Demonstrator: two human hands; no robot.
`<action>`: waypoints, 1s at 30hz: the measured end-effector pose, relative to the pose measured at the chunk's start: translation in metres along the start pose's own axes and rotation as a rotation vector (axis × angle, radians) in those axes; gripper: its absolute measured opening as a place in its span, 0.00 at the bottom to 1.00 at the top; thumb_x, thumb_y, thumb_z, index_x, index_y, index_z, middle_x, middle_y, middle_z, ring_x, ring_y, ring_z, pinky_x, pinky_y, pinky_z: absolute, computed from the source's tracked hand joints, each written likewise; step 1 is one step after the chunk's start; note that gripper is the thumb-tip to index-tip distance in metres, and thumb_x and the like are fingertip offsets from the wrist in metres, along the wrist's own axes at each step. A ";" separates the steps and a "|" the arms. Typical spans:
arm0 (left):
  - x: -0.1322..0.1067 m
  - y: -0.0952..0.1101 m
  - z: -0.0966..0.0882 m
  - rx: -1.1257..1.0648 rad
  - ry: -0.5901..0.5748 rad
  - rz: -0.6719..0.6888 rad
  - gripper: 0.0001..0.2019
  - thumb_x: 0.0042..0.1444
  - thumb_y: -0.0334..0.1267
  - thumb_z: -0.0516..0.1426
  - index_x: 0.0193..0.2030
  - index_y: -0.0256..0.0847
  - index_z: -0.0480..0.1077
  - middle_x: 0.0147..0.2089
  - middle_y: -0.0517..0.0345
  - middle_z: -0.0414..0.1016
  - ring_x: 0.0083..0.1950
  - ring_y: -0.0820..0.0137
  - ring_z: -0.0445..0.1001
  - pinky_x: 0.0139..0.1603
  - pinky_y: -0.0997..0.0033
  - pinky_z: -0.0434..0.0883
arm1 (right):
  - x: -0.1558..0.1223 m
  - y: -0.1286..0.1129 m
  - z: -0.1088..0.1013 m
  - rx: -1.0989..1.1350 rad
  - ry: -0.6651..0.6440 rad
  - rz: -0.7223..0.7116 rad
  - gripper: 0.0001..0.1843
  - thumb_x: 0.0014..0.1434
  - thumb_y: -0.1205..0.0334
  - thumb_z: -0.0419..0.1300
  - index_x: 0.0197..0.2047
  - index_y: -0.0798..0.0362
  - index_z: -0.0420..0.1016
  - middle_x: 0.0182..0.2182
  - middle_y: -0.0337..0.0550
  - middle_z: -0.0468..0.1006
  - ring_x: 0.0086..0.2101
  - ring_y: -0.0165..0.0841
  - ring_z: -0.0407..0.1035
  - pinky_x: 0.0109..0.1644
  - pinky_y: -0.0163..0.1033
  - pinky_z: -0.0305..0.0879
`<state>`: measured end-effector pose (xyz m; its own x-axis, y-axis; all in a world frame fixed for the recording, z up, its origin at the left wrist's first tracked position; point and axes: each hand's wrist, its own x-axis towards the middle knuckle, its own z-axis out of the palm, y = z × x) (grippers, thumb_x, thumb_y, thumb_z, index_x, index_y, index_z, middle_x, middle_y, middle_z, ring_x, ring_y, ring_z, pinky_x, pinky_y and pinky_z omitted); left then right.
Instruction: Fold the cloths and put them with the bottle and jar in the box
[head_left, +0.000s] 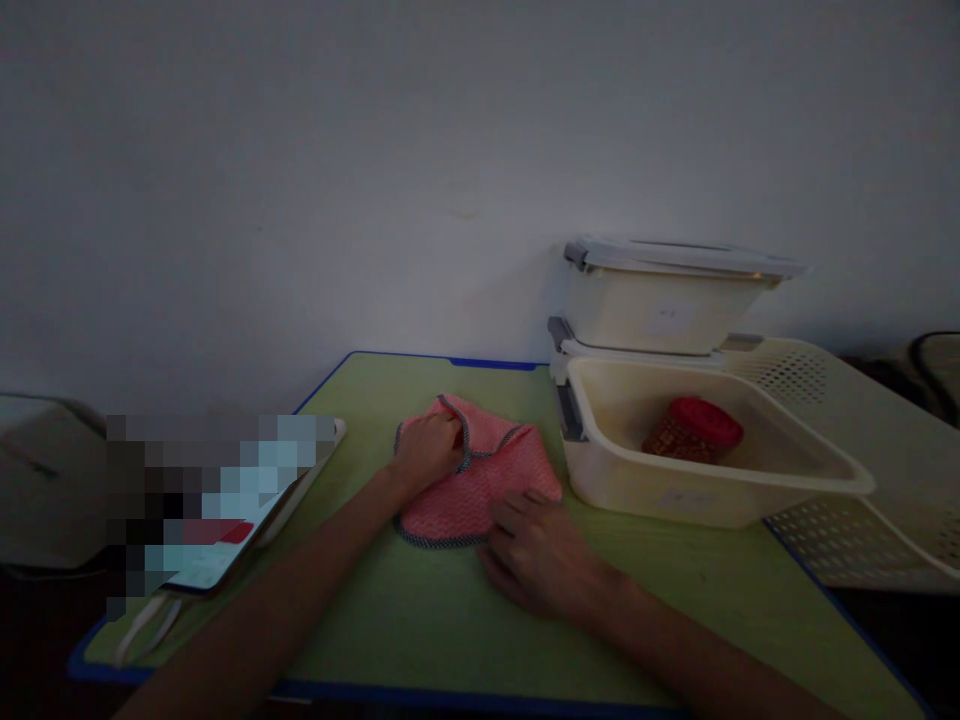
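Observation:
A pink cloth (457, 500) with a dark checked trim lies partly folded on the green tabletop, its upper edge turned over. My left hand (429, 450) is closed on the upper left part of the cloth, its fingertips partly hidden by the fold. At the lower right corner of the cloth, my right hand (536, 550) has its fingers together and curled over the edge, gripping it. Just right of the cloth stands an open cream bin (652, 492), in which a rolled red patterned cloth (697, 425) sits.
A lidded box (660, 305) is stacked behind the open bin. To the right is a perforated white basket (862, 420). A tablet-like screen (217, 545), partly pixelated, leans at the table's left edge. A pale wall (420, 180) rises behind the green table (405, 650).

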<state>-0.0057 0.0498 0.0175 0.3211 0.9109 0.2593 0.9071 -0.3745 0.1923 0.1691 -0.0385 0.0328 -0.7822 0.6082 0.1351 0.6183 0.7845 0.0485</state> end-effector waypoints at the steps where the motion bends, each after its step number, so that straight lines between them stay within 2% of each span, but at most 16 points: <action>1: 0.000 0.001 0.000 0.015 0.009 0.000 0.08 0.50 0.32 0.50 0.32 0.37 0.71 0.38 0.44 0.72 0.41 0.58 0.71 0.43 0.61 0.65 | 0.000 0.001 0.000 0.006 0.018 -0.021 0.12 0.58 0.61 0.52 0.29 0.56 0.73 0.31 0.47 0.74 0.35 0.37 0.66 0.39 0.42 0.60; 4: -0.001 0.004 0.001 0.021 0.051 0.020 0.09 0.52 0.33 0.49 0.31 0.35 0.70 0.37 0.44 0.71 0.41 0.58 0.70 0.44 0.60 0.65 | 0.001 0.003 0.000 0.051 0.014 -0.084 0.09 0.58 0.63 0.52 0.33 0.56 0.71 0.35 0.47 0.72 0.37 0.35 0.64 0.41 0.40 0.59; 6: -0.002 0.004 0.006 -0.062 0.057 0.062 0.10 0.52 0.31 0.48 0.32 0.35 0.70 0.37 0.46 0.71 0.41 0.61 0.69 0.45 0.61 0.65 | 0.001 0.005 0.001 0.093 -0.020 -0.119 0.08 0.58 0.63 0.52 0.35 0.56 0.70 0.36 0.46 0.71 0.36 0.34 0.63 0.40 0.38 0.60; 8: -0.002 0.004 0.012 -0.198 0.053 0.129 0.11 0.54 0.29 0.46 0.36 0.36 0.69 0.40 0.47 0.71 0.43 0.63 0.69 0.48 0.62 0.65 | 0.000 0.006 0.002 0.119 -0.041 -0.144 0.08 0.58 0.63 0.51 0.35 0.55 0.70 0.37 0.46 0.71 0.35 0.33 0.63 0.38 0.38 0.59; 11: -0.002 0.004 0.021 -0.338 0.040 0.219 0.15 0.56 0.28 0.44 0.44 0.37 0.67 0.49 0.48 0.70 0.52 0.64 0.66 0.56 0.62 0.60 | 0.000 0.006 0.003 0.132 -0.037 -0.175 0.08 0.59 0.64 0.50 0.35 0.55 0.69 0.37 0.45 0.71 0.35 0.32 0.63 0.36 0.37 0.59; 14: -0.003 0.005 0.027 -0.296 0.011 0.212 0.16 0.57 0.32 0.45 0.50 0.34 0.65 0.54 0.43 0.67 0.59 0.59 0.60 0.61 0.55 0.52 | -0.001 0.007 0.004 0.123 -0.034 -0.193 0.08 0.59 0.63 0.50 0.35 0.54 0.69 0.36 0.44 0.71 0.34 0.32 0.63 0.35 0.36 0.59; 17: -0.005 0.003 0.031 -0.198 -0.032 0.177 0.19 0.58 0.40 0.48 0.53 0.33 0.64 0.57 0.40 0.65 0.64 0.52 0.51 0.63 0.48 0.45 | -0.001 0.009 0.003 0.137 -0.035 -0.215 0.08 0.59 0.63 0.49 0.35 0.55 0.69 0.35 0.44 0.71 0.34 0.32 0.63 0.34 0.36 0.59; 19: -0.007 0.001 0.032 -0.169 -0.039 0.160 0.21 0.58 0.44 0.48 0.55 0.34 0.63 0.61 0.40 0.60 0.67 0.51 0.44 0.63 0.48 0.42 | 0.000 0.010 0.001 0.216 -0.046 -0.226 0.08 0.59 0.64 0.50 0.34 0.55 0.68 0.33 0.43 0.71 0.32 0.31 0.63 0.34 0.34 0.59; 21: -0.009 -0.001 0.032 -0.172 -0.046 0.164 0.23 0.57 0.46 0.49 0.56 0.37 0.62 0.64 0.42 0.55 0.68 0.52 0.41 0.63 0.49 0.42 | 0.000 0.012 0.000 0.341 -0.070 -0.234 0.07 0.58 0.66 0.50 0.32 0.56 0.67 0.31 0.42 0.70 0.31 0.28 0.63 0.33 0.33 0.60; 26: -0.009 0.002 0.023 -0.206 -0.163 0.338 0.24 0.59 0.45 0.48 0.61 0.41 0.56 0.62 0.47 0.60 0.64 0.58 0.55 0.63 0.55 0.47 | 0.000 0.013 0.000 0.617 -0.096 -0.316 0.07 0.56 0.73 0.50 0.33 0.57 0.68 0.31 0.41 0.70 0.33 0.27 0.64 0.38 0.30 0.62; 30: -0.007 0.008 0.021 -0.122 -0.156 0.471 0.24 0.59 0.40 0.48 0.62 0.38 0.52 0.62 0.45 0.58 0.64 0.57 0.54 0.63 0.54 0.48 | 0.000 0.016 0.004 0.638 -0.068 -0.312 0.08 0.55 0.74 0.49 0.33 0.57 0.68 0.31 0.43 0.70 0.33 0.28 0.64 0.39 0.31 0.63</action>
<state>0.0048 0.0444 -0.0022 0.7330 0.6496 0.2019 0.6184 -0.7600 0.2002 0.1785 -0.0258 0.0295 -0.9315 0.3332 0.1462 0.2153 0.8286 -0.5167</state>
